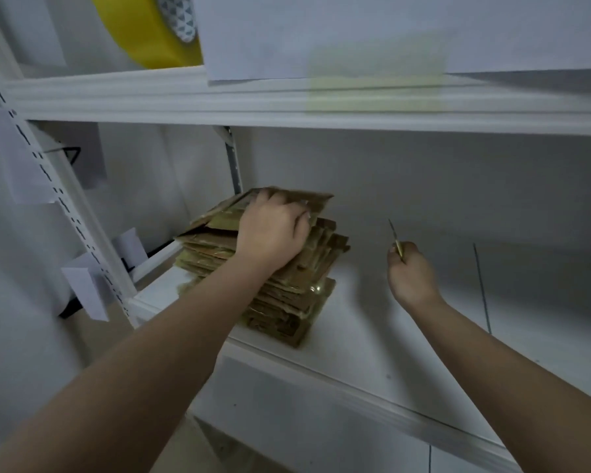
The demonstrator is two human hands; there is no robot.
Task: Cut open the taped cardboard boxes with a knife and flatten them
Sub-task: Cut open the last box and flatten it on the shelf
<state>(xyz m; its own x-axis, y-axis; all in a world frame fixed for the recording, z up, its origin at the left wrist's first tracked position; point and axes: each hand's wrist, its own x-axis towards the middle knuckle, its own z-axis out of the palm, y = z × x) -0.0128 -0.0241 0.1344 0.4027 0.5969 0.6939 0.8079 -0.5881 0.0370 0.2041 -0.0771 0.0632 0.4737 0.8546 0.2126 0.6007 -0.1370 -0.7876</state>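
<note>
A stack of flattened brown cardboard boxes (307, 285) lies on the white shelf (372, 336), toward its left end. My left hand (270, 233) rests palm down on top of the stack, its fingers lying over the uppermost flattened box (318, 198). To the right, above the bare shelf, my right hand (411, 274) grips a thin knife (394, 235) with its blade pointing up and away. The knife is apart from the cardboard.
A big yellow tape roll (144, 29) sits on the upper shelf (253, 97), beside white paper sheets (287, 35). A perforated white upright (58, 199) with paper tags (86, 291) stands at the left. A thin dark line (481, 288) runs down the back wall.
</note>
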